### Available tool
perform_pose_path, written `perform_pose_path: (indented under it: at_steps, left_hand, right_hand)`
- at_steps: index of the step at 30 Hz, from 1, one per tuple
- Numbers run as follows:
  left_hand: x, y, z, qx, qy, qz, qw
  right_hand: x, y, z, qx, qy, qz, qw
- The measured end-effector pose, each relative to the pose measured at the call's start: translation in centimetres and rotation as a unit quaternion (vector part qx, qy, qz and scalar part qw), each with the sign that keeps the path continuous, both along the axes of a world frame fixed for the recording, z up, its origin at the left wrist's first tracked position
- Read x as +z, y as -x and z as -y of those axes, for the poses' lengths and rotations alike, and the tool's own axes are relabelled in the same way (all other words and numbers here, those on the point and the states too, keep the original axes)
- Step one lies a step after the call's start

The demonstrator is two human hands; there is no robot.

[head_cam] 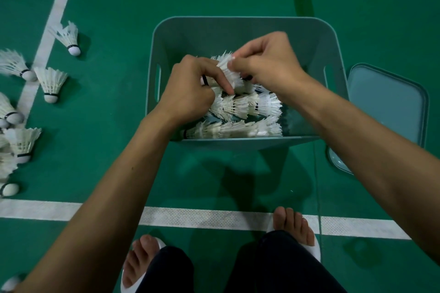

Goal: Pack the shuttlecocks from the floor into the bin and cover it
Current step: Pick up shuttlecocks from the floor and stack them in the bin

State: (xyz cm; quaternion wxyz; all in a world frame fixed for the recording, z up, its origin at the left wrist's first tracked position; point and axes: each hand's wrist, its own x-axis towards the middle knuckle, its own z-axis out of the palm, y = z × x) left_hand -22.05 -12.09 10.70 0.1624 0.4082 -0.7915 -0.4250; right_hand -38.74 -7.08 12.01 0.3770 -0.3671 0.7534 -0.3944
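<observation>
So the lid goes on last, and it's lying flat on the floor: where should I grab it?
Take the lid by its raised rim at the near long edge, from above; it lies flat right of the bin, leaving only the rim graspable.

green court floor (107, 19), white lines; on it: bin (247, 144), lid (385, 107), loose shuttlecocks (51, 84) left.

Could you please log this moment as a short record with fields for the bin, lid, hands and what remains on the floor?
bin: open, partly filled with stacked shuttlecocks
lid: off, lying on floor beside bin's right side
left hand: inside bin, gripping shuttlecock stack
right hand: pinching the same stack's feathers
loose shuttlecocks: several on floor, left of bin
</observation>
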Motion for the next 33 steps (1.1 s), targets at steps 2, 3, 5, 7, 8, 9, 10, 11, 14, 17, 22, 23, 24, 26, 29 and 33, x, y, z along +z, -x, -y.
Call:
perform_pose_path:
  at_steps: [2,3,5,7,8,9,10,11,14,17,22,23,24,26,29,33]
  left_hand:
    - [-0.3,-0.2,0.2,0.013,-0.002,-0.016,1.000]
    - [-0.4,-0.3,0.2,0.021,-0.002,-0.024,1.000]
    - [-0.3,-0.5,0.2,0.038,0.015,-0.012,0.999]
    - [-0.3,-0.7,0.4,0.051,0.049,0.053,0.996]
    - [-0.5,-0.7,0.5,0.051,0.063,0.089,0.993]
    - [-0.6,-0.7,0.5,0.045,0.072,0.122,0.989]
    - [-0.7,-0.7,0.5,0.035,0.082,0.153,0.984]
    - [-0.8,-0.7,0.4,0.026,0.091,0.183,0.978]
    - [-0.8,-0.6,-0.2,-0.003,0.107,0.263,0.959]
    - [-1.1,-0.7,-0.4,-0.020,0.121,0.283,0.951]
    - [-1.5,-1.0,-0.4,-0.024,0.124,0.283,0.951]
    - [-1.5,-0.9,-0.5,-0.024,0.119,0.283,0.951]
    - [-1.5,-0.9,-0.5,-0.024,0.114,0.282,0.952]
    - [-1.6,-0.9,-0.5,-0.022,0.108,0.278,0.954]
    - [-1.4,-1.1,-0.5,-0.018,0.102,0.270,0.957]
    - [-1.3,-1.2,-0.6,-0.022,0.098,0.261,0.960]
  right_hand:
    - [-0.1,0.3,-0.6,-0.022,-0.020,0.022,0.999]
    - [-0.1,0.6,-0.9,-0.042,-0.028,0.029,0.998]
    - [-0.2,1.4,-1.5,-0.083,-0.050,0.014,0.995]
    - [-0.6,2.0,-2.0,-0.106,-0.076,-0.017,0.991]
    - [-0.8,2.2,-2.3,-0.114,-0.086,-0.030,0.989]
    - [-1.0,2.2,-2.4,-0.120,-0.093,-0.038,0.988]
    - [-1.3,2.1,-2.4,-0.126,-0.097,-0.041,0.986]
    - [-1.6,1.8,-2.4,-0.132,-0.102,-0.041,0.985]
    - [-2.3,0.9,-1.5,-0.156,-0.125,-0.007,0.980]
    - [-2.5,-1.0,-0.4,-0.148,-0.159,0.079,0.973]
    - [-2.7,-2.4,1.0,-0.165,-0.182,0.126,0.961]
    - [-2.7,-2.4,1.1,-0.171,-0.186,0.144,0.957]
    - [-2.6,-2.3,1.2,-0.173,-0.190,0.166,0.952]
    - [-2.4,-2.0,1.0,-0.170,-0.202,0.202,0.943]
    - [-2.2,-1.2,0.3,-0.157,-0.203,0.190,0.948]
    - [-3.0,-1.4,-0.1,-0.142,-0.231,0.195,0.943]
